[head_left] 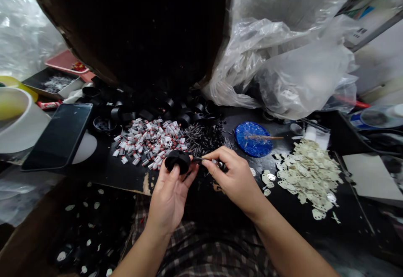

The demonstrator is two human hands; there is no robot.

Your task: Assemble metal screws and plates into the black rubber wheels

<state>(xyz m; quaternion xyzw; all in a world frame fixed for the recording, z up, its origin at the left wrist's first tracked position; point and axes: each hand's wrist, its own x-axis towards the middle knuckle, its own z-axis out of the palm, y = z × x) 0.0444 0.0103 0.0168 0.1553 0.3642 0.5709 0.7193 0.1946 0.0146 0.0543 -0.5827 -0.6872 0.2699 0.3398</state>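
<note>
My left hand is closed around a black round hollow plastic part, its open side tilted up and the thumb at its rim. My right hand pinches a thin coil spring whose far end reaches the side of the black part. A small dark cylindrical piece shows under my right fingers; its kind is unclear. Just behind my hands lie a heap of small grey-white sleeves with red ends and a pile of dark springs and small black pieces.
A blue lid with a brown stick lies right of the springs. Farther right is a heap of pale flat plates. At left, a phone leans near a white tub. Black round parts and plastic bags stand behind.
</note>
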